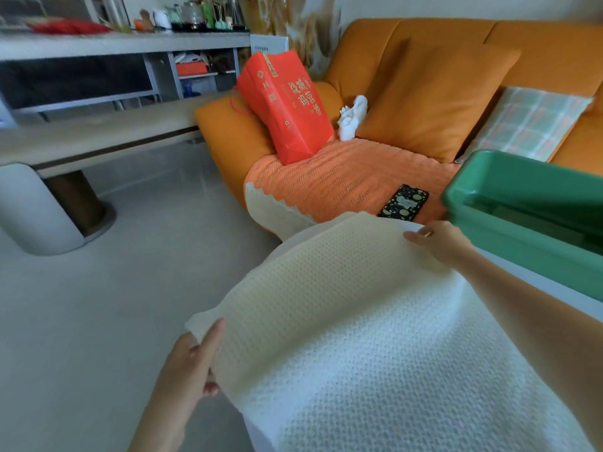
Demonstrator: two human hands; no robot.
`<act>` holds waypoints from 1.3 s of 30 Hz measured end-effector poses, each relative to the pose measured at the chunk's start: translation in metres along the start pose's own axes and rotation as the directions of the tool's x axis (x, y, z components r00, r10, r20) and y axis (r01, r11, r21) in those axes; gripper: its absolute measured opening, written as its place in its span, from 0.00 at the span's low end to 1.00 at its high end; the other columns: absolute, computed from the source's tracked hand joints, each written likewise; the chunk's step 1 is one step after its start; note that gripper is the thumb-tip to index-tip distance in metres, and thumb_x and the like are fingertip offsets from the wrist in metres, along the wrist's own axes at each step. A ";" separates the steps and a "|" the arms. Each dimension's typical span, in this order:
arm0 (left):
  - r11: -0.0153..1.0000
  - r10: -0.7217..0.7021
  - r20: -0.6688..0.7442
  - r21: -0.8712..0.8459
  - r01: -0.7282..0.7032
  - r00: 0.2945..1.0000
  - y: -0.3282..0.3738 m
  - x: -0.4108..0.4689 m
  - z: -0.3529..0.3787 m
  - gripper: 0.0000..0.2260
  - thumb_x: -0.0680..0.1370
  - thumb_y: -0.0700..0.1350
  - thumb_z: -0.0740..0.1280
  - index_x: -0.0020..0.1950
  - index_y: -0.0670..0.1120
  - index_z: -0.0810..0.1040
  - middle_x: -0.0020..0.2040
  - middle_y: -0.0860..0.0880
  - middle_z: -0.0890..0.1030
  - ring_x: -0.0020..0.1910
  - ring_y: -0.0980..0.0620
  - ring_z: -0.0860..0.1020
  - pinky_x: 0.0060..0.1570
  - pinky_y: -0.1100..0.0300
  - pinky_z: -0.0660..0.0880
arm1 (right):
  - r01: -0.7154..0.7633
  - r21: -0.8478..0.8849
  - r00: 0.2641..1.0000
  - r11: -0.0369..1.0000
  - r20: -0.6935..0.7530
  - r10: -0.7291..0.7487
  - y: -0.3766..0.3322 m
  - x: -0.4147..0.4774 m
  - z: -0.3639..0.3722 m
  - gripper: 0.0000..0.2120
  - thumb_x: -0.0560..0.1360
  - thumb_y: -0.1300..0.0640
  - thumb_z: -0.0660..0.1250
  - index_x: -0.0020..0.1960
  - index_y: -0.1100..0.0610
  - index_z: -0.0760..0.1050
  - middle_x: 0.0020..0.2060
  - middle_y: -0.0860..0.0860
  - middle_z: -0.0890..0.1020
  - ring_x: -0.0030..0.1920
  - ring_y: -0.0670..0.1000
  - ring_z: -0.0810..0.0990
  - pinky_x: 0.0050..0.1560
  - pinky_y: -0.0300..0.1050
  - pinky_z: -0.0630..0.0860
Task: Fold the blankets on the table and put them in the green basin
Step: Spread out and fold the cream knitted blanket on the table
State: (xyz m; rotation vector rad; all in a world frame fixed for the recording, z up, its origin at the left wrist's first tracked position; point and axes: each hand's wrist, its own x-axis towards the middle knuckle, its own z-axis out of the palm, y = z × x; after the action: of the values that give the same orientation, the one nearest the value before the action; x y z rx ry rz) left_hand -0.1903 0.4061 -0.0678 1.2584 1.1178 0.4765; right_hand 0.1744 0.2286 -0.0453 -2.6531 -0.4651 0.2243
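Observation:
A cream-white waffle-knit blanket (359,337) lies spread over the white table (554,285) in front of me, its far edge lifted and curling. My left hand (192,360) pinches the blanket's near-left corner between thumb and fingers. My right hand (440,243) grips the far edge near the table's back. The green basin (509,236) stands on the table at the right, just beyond my right hand, and its visible part looks empty.
An orange sofa (424,60) stands behind the table, holding a red paper bag (287,106), a white figurine (350,117), an orange cushion, a checked pillow (528,122) and a phone (404,202) on a knit throw. A low table (98,132) and grey floor (114,305) lie left.

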 end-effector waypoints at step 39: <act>0.753 0.521 -0.036 0.490 -0.439 0.853 -0.010 0.049 0.007 0.06 0.75 0.43 0.68 0.40 0.52 0.78 0.40 0.52 0.80 0.43 0.52 0.78 0.39 0.62 0.68 | 0.208 -0.120 0.965 0.971 -0.135 -0.223 -0.055 0.003 0.055 0.20 0.78 0.54 0.63 0.67 0.62 0.68 0.65 0.59 0.70 0.66 0.59 0.65 0.65 0.51 0.63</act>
State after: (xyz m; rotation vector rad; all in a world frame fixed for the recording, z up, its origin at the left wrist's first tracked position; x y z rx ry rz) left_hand -0.1657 0.4394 -0.0977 1.9916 1.0764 0.7437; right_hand 0.1492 0.2982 -0.0700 -2.6687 -0.7287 -0.0651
